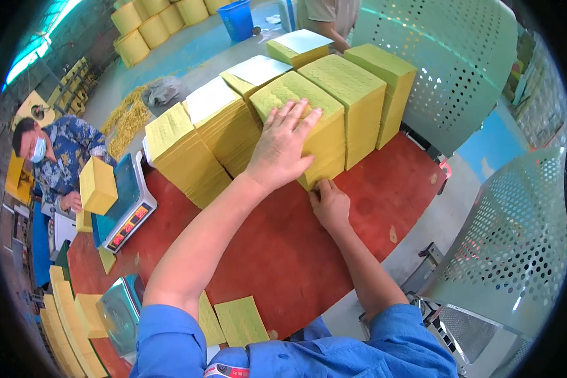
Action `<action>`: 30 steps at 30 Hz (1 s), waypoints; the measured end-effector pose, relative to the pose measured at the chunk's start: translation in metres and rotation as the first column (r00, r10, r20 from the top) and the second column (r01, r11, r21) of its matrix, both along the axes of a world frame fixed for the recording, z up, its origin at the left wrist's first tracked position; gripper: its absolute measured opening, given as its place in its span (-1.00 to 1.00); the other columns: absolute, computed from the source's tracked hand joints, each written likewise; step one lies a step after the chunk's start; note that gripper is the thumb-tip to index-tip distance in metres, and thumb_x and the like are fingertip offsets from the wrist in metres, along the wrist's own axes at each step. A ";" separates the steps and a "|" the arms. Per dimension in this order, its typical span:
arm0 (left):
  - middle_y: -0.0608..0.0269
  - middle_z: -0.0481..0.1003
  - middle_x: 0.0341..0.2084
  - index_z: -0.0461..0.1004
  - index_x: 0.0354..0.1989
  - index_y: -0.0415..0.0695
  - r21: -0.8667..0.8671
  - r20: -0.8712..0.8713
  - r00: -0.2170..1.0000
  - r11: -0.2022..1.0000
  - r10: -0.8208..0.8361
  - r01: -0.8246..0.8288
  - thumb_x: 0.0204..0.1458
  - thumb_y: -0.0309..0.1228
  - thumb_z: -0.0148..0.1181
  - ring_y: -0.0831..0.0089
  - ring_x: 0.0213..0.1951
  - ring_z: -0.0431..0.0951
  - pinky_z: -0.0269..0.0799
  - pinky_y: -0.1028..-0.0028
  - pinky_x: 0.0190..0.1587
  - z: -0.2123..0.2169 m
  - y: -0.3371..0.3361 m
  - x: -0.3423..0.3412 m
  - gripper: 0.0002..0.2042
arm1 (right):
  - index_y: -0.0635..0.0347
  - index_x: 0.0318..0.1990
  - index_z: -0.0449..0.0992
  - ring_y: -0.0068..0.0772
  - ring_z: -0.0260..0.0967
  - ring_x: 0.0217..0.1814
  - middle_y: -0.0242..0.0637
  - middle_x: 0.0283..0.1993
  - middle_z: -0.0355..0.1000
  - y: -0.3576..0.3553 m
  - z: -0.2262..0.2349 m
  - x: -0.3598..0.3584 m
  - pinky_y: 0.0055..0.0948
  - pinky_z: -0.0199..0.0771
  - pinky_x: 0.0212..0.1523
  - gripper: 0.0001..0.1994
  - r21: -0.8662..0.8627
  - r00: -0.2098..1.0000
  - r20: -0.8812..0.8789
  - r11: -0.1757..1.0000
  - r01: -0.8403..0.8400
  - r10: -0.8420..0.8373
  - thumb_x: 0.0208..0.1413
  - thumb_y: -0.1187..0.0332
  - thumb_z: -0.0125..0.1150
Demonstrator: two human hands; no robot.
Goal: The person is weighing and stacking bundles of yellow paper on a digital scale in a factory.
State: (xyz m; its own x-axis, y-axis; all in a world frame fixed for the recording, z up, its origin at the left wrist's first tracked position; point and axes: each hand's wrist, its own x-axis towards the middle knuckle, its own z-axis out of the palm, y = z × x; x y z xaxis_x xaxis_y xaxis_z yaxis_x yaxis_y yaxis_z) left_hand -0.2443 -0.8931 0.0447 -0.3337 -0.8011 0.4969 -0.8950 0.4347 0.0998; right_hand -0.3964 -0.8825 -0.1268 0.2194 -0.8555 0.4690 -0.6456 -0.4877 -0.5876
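Several tall stacks of yellow embossed paper sheets stand in two rows on a red tabletop point(271, 252). My left hand point(280, 145) lies flat with spread fingers over the top and near side of the front middle paper stack point(327, 135). At that stack's lower front edge, my right hand point(331, 205) has its fingers curled against the bottom sheets; the fingertips are partly hidden. Beside it on the right stand another paper stack point(362, 120) and a narrower stack point(397, 88). To the left are more stacks, some topped with a white sheet point(211, 101).
A scale point(129, 208) sits on the table's left; behind it a masked person point(63, 151) touches a yellow block point(99, 186). Loose yellow sheets point(240, 321) lie near my body. Perforated green panels point(441, 63) rise at the right. A blue bin point(237, 22) stands behind.
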 end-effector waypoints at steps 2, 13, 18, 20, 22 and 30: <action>-0.05 0.14 0.30 0.14 0.34 -0.07 -0.018 -0.018 1.000 1.000 0.011 -0.011 -0.14 -0.32 0.37 -0.04 0.35 0.08 -0.05 0.03 0.38 0.006 0.018 -0.004 -0.21 | 0.13 -0.40 0.38 -0.10 0.45 -0.45 -0.19 -0.42 0.42 0.002 0.000 -0.003 -0.19 0.44 -0.46 -0.85 -0.019 1.000 -0.004 1.000 -0.013 0.013 -0.02 0.37 0.26; -0.03 0.34 0.16 0.38 0.11 -0.20 0.021 -0.443 0.889 0.993 0.114 -0.117 -0.04 -0.42 0.29 0.03 0.17 0.36 0.34 0.17 0.17 -0.027 0.352 0.088 -0.52 | 0.26 -0.37 0.41 -0.57 0.17 -0.41 -0.44 -0.39 0.26 0.132 0.064 0.024 -0.58 0.31 -0.33 -0.94 0.102 0.836 0.455 0.915 -0.391 0.307 0.12 0.60 0.12; 0.07 0.55 -0.15 0.49 -0.06 -0.24 0.134 -0.628 0.547 0.769 0.554 -0.625 0.03 -0.54 0.21 0.19 -0.12 0.58 0.47 0.34 -0.05 -0.029 0.573 0.146 -0.73 | 0.25 -0.37 0.41 -0.61 0.22 -0.45 -0.39 -0.39 0.28 0.308 0.112 0.112 -0.59 0.30 -0.40 -0.92 0.166 0.592 0.500 0.601 -0.782 0.633 0.08 0.64 0.07; 0.09 0.56 -0.17 0.49 -0.06 -0.24 0.223 -0.669 0.291 0.558 0.684 -0.799 0.07 -0.55 0.19 0.32 -0.16 0.61 0.50 0.42 -0.11 -0.043 0.666 0.156 -0.76 | 0.27 -0.35 0.42 -0.59 0.31 -0.43 -0.34 -0.40 0.34 0.379 0.103 0.153 -0.59 0.33 -0.41 -0.92 0.223 0.430 0.518 0.369 -0.902 0.739 0.04 0.65 0.10; 0.10 0.58 -0.21 0.51 -0.08 -0.26 0.218 -0.751 0.145 0.450 0.644 -0.866 0.11 -0.55 0.17 0.42 -0.19 0.62 0.51 0.48 -0.15 -0.057 0.746 0.166 -0.79 | 0.26 -0.34 0.43 -0.63 0.35 -0.45 -0.34 -0.40 0.38 0.458 0.104 0.188 -0.62 0.36 -0.41 -0.91 0.312 0.350 0.637 0.186 -0.932 0.687 0.08 0.66 0.09; 0.12 0.60 -0.29 0.54 -0.16 -0.30 0.284 -0.694 -0.141 0.088 0.706 -0.955 0.12 -0.52 0.16 0.43 -0.23 0.62 0.52 0.47 -0.17 -0.074 1.001 0.198 -0.84 | 0.28 -0.26 0.46 -0.62 0.37 -0.43 -0.37 -0.42 0.44 0.731 0.081 0.291 -0.61 0.38 -0.40 -0.95 0.471 0.187 0.784 -0.372 -0.800 0.591 0.14 0.59 0.15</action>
